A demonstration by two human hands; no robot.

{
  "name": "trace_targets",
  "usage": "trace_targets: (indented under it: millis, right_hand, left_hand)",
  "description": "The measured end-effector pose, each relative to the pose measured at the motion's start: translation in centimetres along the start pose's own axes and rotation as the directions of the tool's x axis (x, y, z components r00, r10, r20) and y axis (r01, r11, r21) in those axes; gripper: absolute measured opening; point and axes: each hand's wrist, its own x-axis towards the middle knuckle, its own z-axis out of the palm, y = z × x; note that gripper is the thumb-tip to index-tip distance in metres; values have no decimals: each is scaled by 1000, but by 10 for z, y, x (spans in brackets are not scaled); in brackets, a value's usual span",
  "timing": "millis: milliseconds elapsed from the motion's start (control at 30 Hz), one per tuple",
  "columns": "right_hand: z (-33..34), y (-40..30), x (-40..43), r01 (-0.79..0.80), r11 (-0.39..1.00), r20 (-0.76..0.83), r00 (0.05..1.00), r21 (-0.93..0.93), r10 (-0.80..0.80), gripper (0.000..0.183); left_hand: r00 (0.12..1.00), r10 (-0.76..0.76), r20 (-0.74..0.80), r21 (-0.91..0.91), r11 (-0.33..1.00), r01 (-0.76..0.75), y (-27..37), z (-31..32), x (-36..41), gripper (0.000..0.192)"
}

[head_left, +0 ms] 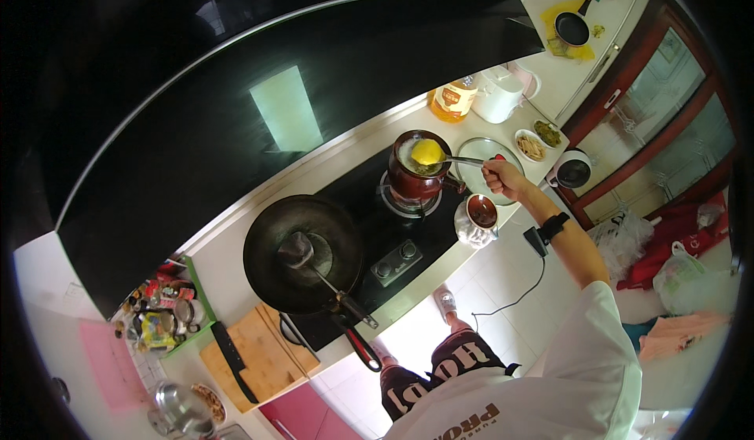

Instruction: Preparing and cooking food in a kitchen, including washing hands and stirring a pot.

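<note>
My right hand (500, 179) is closed around the handle of a metal spoon or ladle (465, 160). Its far end reaches over a brown clay pot (415, 183) on the gas burner, where a yellow rounded thing (427, 152) sits at the pot's mouth; whether that is the ladle's bowl or food I cannot tell. Pale, foamy liquid shows inside the pot. Below my hand stands a small brown-lined pot (482, 211) with a whitish outside, at the counter edge. A glass lid (468, 183) lies partly under my hand. My left hand is out of view.
A black wok (259, 251) with a ladle (296, 251) in it occupies the other burner. Left of it, a cleaver (230, 351) lies on a wooden cutting board (265, 363). An oil bottle (452, 103), white appliance (498, 95) and two food bowls (530, 146) stand beyond the pot.
</note>
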Motion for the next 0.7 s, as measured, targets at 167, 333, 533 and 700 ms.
trace_targets:
  millis: [167, 333, 533, 700]
  right_hand:
    - [-20, -7, 10, -35, 998, 113, 993, 43, 30, 22]
    - [-52, -29, 31, -35, 999, 168, 985, -33, 40, 26]
    - [-76, -64, 50, 23, 993, 272, 962, -117, 10, 28]
    - [-87, -83, 60, 2, 988, 295, 955, -156, 45, 27]
  left_hand:
    - [968, 15, 252, -156, 987, 26, 21, 127, -91, 32]
    - [922, 14, 387, -175, 983, 59, 37, 340, -205, 24]
    - [871, -51, 488, -160, 976, 147, -36, 493, -242, 13]
    - [874, -42, 485, -141, 982, 125, -77, 569, -254, 11]
